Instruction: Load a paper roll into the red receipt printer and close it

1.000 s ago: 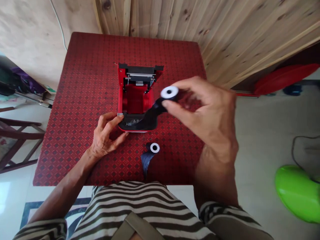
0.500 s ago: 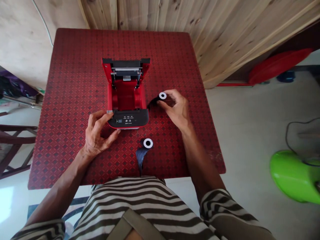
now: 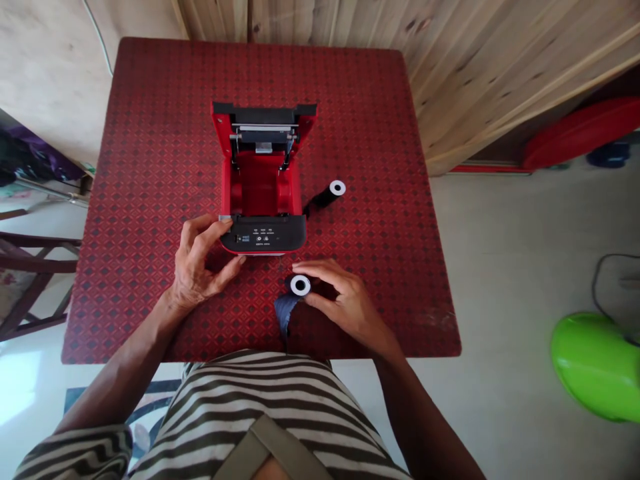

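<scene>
1. Near the front edge of the red table (image 3: 165,133), as the head view shows, the right hand (image 3: 347,303) curves about a dark roll (image 3: 294,288) with a white end. Thumb and fingers stand narrowly apart, roughly the roll's breadth; I cannot tell whether they press on it.
2. From that roll, a loose tail (image 3: 285,312) of dark film droops toward the table's front edge, near the striped shirt (image 3: 250,383).
3. Around the table's middle stands a red printer (image 3: 259,187), its lid (image 3: 265,116) raised on the side of the far edge.
4. The left hand (image 3: 197,270) holds the printer's front left corner, fingers on top beside the black panel (image 3: 275,235), thumb low at the front.
5. Between the printer and the table's right edge rests a second roll (image 3: 327,195), its film leading toward the printer.
6. The step in hand looks like taking hold of the nearer roll while steadying the printer. The next move seems to call for a firm pinch, with the tail kept from unwinding further.
</scene>
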### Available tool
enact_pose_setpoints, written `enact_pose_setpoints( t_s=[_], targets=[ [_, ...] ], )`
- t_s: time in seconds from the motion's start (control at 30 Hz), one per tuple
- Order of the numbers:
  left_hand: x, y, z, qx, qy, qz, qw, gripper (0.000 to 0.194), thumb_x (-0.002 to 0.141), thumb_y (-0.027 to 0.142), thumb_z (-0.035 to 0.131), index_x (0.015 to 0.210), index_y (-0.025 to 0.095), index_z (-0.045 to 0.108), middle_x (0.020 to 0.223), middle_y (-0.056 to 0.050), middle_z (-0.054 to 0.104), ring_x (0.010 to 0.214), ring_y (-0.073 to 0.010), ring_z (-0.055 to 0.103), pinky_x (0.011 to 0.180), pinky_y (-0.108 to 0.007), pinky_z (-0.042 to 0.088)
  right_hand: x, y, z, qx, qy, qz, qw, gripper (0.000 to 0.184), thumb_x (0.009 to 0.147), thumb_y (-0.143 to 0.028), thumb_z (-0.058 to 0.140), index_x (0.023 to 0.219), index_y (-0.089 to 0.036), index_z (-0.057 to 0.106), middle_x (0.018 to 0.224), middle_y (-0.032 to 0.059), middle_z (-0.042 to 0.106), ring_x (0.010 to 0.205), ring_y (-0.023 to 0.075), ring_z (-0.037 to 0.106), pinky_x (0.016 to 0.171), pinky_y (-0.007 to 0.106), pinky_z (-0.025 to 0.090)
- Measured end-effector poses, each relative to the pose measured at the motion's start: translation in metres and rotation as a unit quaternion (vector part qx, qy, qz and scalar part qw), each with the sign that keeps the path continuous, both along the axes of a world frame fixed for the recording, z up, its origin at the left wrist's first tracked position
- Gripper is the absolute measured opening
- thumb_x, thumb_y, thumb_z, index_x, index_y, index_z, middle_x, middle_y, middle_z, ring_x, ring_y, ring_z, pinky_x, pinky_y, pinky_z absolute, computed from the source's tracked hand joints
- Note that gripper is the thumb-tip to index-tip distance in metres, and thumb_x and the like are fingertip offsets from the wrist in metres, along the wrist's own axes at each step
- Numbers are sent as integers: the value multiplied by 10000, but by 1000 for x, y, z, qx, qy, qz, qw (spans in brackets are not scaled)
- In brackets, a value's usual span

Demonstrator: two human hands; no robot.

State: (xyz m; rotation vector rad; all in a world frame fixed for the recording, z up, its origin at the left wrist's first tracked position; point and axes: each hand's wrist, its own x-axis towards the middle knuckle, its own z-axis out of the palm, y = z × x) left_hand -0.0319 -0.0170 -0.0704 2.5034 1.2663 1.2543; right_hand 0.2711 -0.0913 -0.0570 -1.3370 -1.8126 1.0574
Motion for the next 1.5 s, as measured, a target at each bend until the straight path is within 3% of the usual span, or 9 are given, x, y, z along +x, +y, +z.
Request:
enact_pose_setpoints(
  t_s=[0.1,0.2,0.3,0.37,0.53,0.77,1.03,1.27,1.5],
  targets=[
    [0,0,0,0,-1,-3,1000,690,935,421,802,1537,271,501,1324,-103,678,1190,-266,694,990,-432,629,-3,6,14,22,8,37,999,264,957,-206,745,1209,-285,765,1193,47,838,1114,243,787,1010,445,640],
    [0,-1,1,-1,-1,-10,1000,691,939,426,802,1541,262,504,1323,-104,680,1204,-266,689,1007,-432,629,2,21,61,46,1,81,996,292,999,-249,708,1290,-273,705,1223,54,811,1123,240,775,977,408,637],
    [0,-1,3,3,-6,-17,1000,687,939,400,807,1539,243,513,1325,-114,684,1203,-262,684,1018,-426,630,-5,53,104,154,-68,75,983,279,1024,-276,681,1303,-280,688,1240,65,784,1118,260,745,1007,434,612],
    [0,-1,2,5,-14,-19,1000,668,951,398,791,1538,239,516,1319,-119,681,1199,-258,685,1010,-416,635,-21,81,113,231,-138,70,961,253,1039,-243,654,1288,-249,696,1228,83,778,1157,284,719,1058,475,582],
    [1,-1,-1,-13,-25,-23,999,648,963,411,776,1533,240,517,1318,-121,650,1197,-246,691,983,-392,643,-66,134,92,232,-315,119,913,193,1018,-102,601,1150,-148,735,1134,118,774,1133,281,699,1033,454,564],
    [2,-2,-1,-19,-32,-20,999,661,953,401,793,1531,237,518,1297,-124,642,1177,-250,687,965,-406,650,-85,158,71,199,-432,124,871,191,987,-61,616,963,-149,784,898,123,774,884,266,710,860,411,534],
    [2,-3,-1,-28,-30,-16,999,675,947,415,797,1539,257,512,1305,-129,655,1167,-260,687,961,-420,652,-85,174,59,156,-392,138,896,125,950,-102,682,926,-160,790,860,129,772,853,285,724,786,404,550],
    [-2,-4,3,-36,-20,-23,999,666,967,450,770,1555,277,508,1327,-123,660,1182,-262,687,975,-436,651,-62,153,87,132,-244,193,941,396,1004,-36,483,1250,-177,758,1235,96,813,1171,246,745,1090,435,538],
    [-10,4,43,-62,-45,-30,997,648,999,490,708,1575,259,519,1360,-136,649,1166,-278,690,864,-412,670,-45,125,92,194,-125,227,946,380,964,-182,695,1344,-199,703,1291,97,760,1206,276,685,1124,503,530]
  ],
)
